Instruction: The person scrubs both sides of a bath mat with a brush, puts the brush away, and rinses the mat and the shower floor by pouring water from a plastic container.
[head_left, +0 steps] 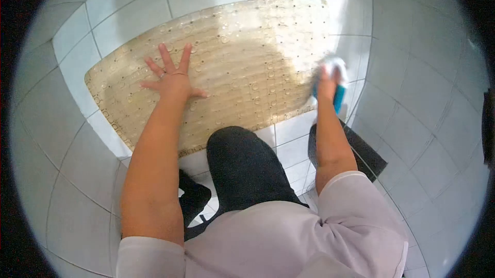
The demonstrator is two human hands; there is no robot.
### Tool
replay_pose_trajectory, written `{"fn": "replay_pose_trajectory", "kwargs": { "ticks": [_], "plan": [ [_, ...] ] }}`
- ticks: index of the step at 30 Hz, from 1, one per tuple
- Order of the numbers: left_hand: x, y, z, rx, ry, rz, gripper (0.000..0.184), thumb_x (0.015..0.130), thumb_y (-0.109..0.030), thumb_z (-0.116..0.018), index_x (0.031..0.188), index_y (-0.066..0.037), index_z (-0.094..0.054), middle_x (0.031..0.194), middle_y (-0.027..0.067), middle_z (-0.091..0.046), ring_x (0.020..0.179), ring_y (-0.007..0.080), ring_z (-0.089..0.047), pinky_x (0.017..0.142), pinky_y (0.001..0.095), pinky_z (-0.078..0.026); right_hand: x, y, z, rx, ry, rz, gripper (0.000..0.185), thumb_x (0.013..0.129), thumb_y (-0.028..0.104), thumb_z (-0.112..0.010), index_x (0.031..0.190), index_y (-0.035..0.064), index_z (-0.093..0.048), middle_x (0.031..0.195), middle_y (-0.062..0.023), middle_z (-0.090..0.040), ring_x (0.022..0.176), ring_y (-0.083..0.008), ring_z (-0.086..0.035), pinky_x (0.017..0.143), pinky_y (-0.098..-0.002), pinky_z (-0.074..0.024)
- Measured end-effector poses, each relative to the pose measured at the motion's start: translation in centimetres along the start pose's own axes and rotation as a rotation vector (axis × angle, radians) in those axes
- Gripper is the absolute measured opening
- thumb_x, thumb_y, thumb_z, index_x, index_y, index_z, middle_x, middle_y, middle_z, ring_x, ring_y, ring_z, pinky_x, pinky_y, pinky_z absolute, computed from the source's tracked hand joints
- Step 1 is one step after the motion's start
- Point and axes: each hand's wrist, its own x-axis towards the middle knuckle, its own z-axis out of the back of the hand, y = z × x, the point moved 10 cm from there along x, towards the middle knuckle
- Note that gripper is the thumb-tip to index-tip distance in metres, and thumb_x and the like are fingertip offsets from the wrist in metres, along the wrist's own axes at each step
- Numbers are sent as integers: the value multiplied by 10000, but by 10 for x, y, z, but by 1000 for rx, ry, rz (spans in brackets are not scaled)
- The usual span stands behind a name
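A beige, translucent mat point(232, 66) with small holes and round bumps lies on white tiles. My left hand point(172, 79) rests on its left part, fingers spread wide, with a ring on one finger. At the right edge of the mat, my right hand point(328, 85) is closed around a blue and white brush-like object point(340, 97). Motion blurs this hand and the object, so its exact shape and its contact with the mat are unclear.
Tiled walls point(412, 103) rise on the right and the left. My knee in black cloth point(237, 159) is at the mat's near edge. A dark flat object point(365, 152) lies beneath my right forearm, by the right wall.
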Motion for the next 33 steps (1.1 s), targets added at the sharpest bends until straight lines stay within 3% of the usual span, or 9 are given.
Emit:
{"fn": "replay_pose_trajectory", "kwargs": {
  "ticks": [4,7,10,12,13,15,20,23,33],
  "plan": [
    [1,-5,0,-11,-41,-33,1250,317,-402,-809,1277,-444,-9,1338,105,252,1195,449,186,805,726,-136,-57,-51,-24,-770,-78,406,552,772,354,-527,1147,-19,-371,1097,-165,-469,998,-294,-460,883,-362,-350],
    [-1,-5,-5,13,-4,-15,1248,322,-405,-809,1276,-446,-5,1339,108,249,1193,451,190,803,727,-138,-111,-33,-59,-937,286,-2,647,697,428,-584,1175,52,-362,1175,-165,-402,1101,-287,-372,926,-322,-312],
    [3,-5,0,14,8,12,1218,362,-425,-795,1268,-459,19,1337,102,253,1195,435,203,818,721,-120,-20,-102,51,-813,-94,463,636,772,387,-533,1213,-1,-290,1189,-223,-391,1060,-337,-410,900,-392,-332],
    [0,-5,-4,16,15,6,1191,401,-442,-783,1261,-470,40,1334,94,262,1197,418,218,835,712,-104,-30,-46,85,-520,-482,107,590,814,361,-481,1209,-30,-285,1194,-214,-379,1044,-310,-413,905,-325,-333],
    [1,-5,-3,39,12,24,1194,399,-438,-785,1262,-468,40,1334,93,261,1196,419,219,831,716,-103,-35,-64,70,-295,-335,-26,622,811,373,-484,1223,-32,-254,1209,-238,-366,1058,-326,-415,907,-349,-336],
    [1,-6,-1,49,7,33,1197,397,-434,-787,1263,-466,39,1335,92,260,1195,420,221,826,719,-102,-98,-50,10,-1044,-384,705,598,809,283,-501,1262,-7,-242,1231,-143,-375,1090,-209,-375,955,-294,-263],
    [2,-6,-2,17,3,22,1203,380,-422,-794,1272,-456,11,1342,102,242,1191,428,224,819,725,-82,-84,-69,33,-982,-282,602,603,813,335,-492,1244,-29,-282,1230,-248,-333,1182,-303,-279,989,-326,-204],
    [-3,-6,-1,-8,-78,-35,1192,382,-426,-790,1272,-458,2,1345,109,231,1194,433,213,818,726,-80,-62,-69,55,-368,-354,-8,578,827,305,-474,1229,-60,-274,1240,-245,-327,1183,-300,-281,986,-303,-207],
    [-19,34,-4,31,-251,-314,1015,479,-337,-773,1291,-367,-166,1383,125,45,1247,401,-18,860,679,-176,-94,0,-66,-675,71,395,844,754,432,-533,1311,4,-63,1312,-249,-187,1206,-355,-201,1001,-364,-134]
  ]
}}
